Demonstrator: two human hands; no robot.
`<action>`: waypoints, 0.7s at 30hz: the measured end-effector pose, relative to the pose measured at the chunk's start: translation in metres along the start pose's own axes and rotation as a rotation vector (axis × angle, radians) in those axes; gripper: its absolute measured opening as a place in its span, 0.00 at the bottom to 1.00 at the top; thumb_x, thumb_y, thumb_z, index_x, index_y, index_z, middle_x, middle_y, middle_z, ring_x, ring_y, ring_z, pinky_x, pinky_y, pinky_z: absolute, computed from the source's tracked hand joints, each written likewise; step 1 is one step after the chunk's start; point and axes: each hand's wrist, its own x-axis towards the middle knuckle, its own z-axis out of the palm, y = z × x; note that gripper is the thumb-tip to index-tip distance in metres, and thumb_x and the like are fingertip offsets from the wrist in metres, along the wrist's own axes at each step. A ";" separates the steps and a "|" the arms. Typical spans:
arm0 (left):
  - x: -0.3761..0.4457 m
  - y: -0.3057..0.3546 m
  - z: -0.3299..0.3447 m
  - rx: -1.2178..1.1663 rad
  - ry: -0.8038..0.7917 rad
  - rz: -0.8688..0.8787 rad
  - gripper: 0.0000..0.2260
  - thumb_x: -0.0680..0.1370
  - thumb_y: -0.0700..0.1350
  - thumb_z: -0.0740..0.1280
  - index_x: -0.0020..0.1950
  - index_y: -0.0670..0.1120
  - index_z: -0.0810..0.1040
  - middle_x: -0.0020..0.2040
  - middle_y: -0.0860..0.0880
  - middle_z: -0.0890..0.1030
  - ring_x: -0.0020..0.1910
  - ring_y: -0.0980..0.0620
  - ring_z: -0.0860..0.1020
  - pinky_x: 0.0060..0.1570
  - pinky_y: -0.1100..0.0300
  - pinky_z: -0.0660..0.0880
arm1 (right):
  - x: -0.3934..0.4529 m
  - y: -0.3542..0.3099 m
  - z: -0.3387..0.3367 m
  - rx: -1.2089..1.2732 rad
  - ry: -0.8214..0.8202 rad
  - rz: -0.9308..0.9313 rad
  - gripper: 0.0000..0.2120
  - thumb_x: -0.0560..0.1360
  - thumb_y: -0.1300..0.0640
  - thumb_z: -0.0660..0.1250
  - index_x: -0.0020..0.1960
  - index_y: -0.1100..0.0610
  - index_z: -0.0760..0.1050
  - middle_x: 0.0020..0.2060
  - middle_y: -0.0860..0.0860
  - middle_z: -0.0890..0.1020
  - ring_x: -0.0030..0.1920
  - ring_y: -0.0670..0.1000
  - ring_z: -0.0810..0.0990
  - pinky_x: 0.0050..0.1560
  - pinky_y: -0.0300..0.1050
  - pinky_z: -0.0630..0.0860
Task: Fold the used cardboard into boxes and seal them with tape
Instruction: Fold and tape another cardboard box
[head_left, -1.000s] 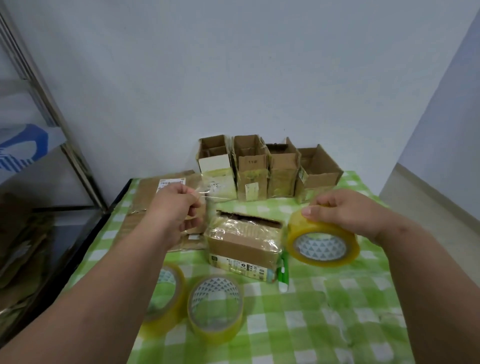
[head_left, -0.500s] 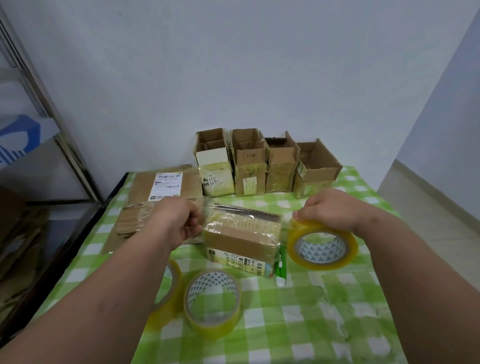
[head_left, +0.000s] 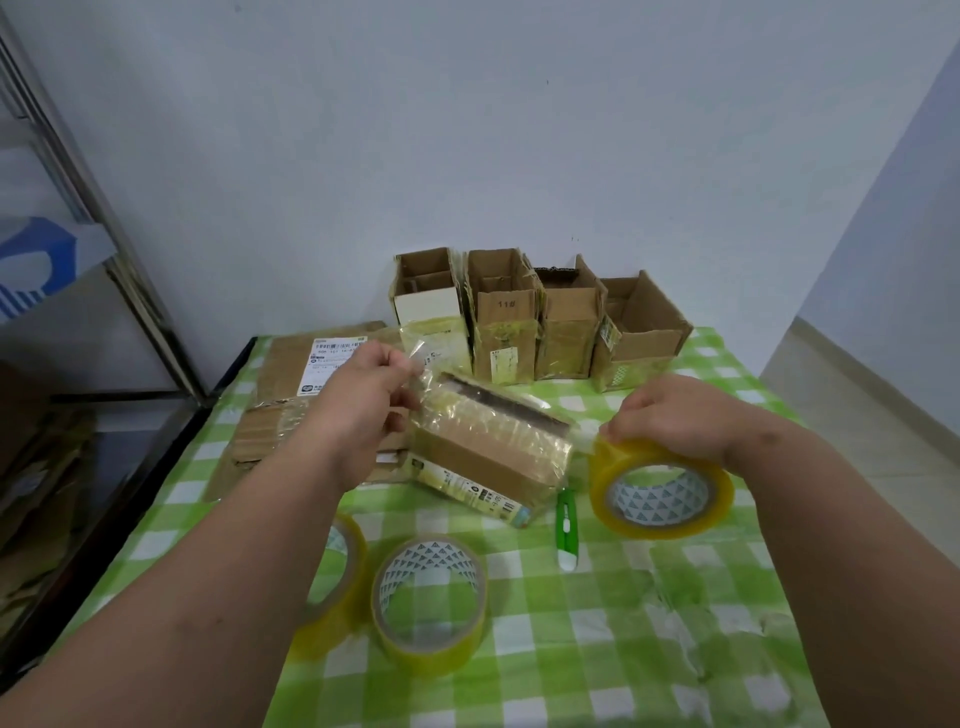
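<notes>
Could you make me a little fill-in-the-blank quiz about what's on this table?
1. The right hand holds a roll of ____.
2. Against the wall stand ____ open boxes.
3. The tablecloth is checked white and ____.
4. The left hand pinches the tape's free end over the small ____ box.

Missing words: tape; four; green; cardboard

Left forearm hides part of tape roll (head_left: 337, 582); label (head_left: 332, 358) print unreadable.

My small tape-wrapped cardboard box (head_left: 488, 457) lies tilted mid-table, a clear strip (head_left: 431, 364) stretched over its top from the yellowish tape roll (head_left: 660, 493) standing on edge just right of it, flat cardboard sheets (head_left: 291, 410) lying left.
</notes>
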 end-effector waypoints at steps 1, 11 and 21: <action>0.000 -0.001 0.000 -0.017 -0.039 -0.018 0.11 0.83 0.37 0.58 0.41 0.47 0.68 0.49 0.48 0.81 0.34 0.52 0.72 0.30 0.60 0.63 | 0.000 0.001 0.001 -0.007 -0.006 0.003 0.16 0.74 0.48 0.71 0.42 0.61 0.82 0.42 0.58 0.82 0.46 0.57 0.81 0.48 0.50 0.76; -0.013 -0.015 -0.014 0.112 -0.132 0.011 0.09 0.85 0.40 0.55 0.45 0.46 0.62 0.53 0.50 0.85 0.31 0.50 0.73 0.30 0.59 0.66 | -0.002 -0.001 0.010 0.033 -0.011 0.010 0.17 0.74 0.46 0.71 0.43 0.62 0.82 0.43 0.59 0.83 0.47 0.58 0.82 0.49 0.51 0.77; -0.024 -0.027 -0.008 0.197 -0.011 0.005 0.03 0.81 0.40 0.61 0.50 0.44 0.67 0.45 0.51 0.84 0.37 0.52 0.76 0.24 0.66 0.71 | -0.005 -0.005 0.003 0.033 0.010 -0.008 0.14 0.73 0.47 0.72 0.40 0.58 0.82 0.41 0.56 0.83 0.45 0.55 0.82 0.48 0.50 0.77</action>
